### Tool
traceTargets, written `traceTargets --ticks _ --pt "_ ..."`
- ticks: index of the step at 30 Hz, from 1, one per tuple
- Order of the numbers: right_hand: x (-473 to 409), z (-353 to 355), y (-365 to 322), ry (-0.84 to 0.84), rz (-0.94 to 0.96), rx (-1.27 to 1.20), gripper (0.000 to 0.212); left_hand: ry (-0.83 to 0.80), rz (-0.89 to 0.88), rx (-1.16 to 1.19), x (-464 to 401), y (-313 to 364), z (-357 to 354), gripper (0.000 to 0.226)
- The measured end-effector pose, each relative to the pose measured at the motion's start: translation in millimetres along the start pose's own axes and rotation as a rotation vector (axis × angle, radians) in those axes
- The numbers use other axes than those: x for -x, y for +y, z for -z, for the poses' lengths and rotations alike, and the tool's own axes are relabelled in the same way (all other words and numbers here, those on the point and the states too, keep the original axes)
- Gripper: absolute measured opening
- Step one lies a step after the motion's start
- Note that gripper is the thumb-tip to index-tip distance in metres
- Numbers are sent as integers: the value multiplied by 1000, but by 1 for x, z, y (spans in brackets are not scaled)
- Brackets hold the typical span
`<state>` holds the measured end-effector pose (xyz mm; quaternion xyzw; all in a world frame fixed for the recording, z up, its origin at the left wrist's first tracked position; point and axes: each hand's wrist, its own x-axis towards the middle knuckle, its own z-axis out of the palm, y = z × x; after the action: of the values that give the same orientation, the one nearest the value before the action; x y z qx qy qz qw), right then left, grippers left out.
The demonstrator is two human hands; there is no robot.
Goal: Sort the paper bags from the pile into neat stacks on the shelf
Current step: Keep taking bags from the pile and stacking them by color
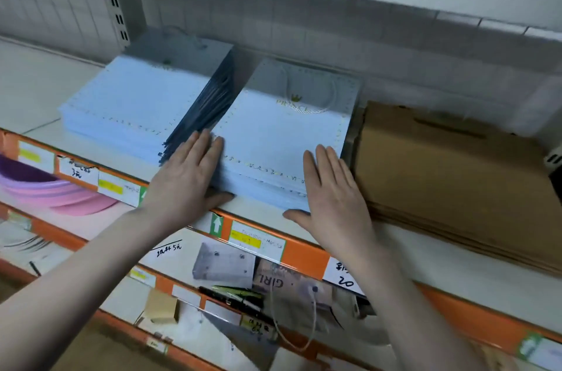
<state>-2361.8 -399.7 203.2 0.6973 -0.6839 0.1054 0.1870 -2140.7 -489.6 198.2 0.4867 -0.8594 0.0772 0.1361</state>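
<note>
Shelf [264,214]: white board with an orange front rail carrying price tags, grey wall behind.
Middle stack of bags [282,139]: light blue, lying flat near the front edge, a gold crown print on top.
My left hand [188,179]: fingers straight, pressed against that stack's left side.
My right hand [331,191]: fingers straight, flat on its right front corner.
Left stack [133,106]: blue bags, just beside.
Brown bags [450,179]: stacked at the right.

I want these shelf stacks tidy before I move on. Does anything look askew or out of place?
Yes. Dark bags stand wedged on edge, leaning between the left blue stack and the right blue stack, which both hands, left hand and right hand, press flat. The brown stack lies flat.
</note>
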Motion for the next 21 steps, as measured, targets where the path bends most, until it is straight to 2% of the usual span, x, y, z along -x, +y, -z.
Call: traceTargets --ticks 5,9,13,17,21 --pt "-6 10 -13 -80 -65 98 104 -99 -17 82 -18 -11 7 103" --pt "-12 18 -12 -186 -44 118 93 -83 -52 147 -25 -17 5 101" --pt "-17 19 -12 -201 -115 134 89 -86 -48 187 -32 -14 0 100" --pt "-15 17 -11 -136 -195 135 89 -77 -41 217 -36 -4 1 99" --pt "-7 14 -14 -146 -325 -8 96 -71 -43 251 -34 -8 0 99"
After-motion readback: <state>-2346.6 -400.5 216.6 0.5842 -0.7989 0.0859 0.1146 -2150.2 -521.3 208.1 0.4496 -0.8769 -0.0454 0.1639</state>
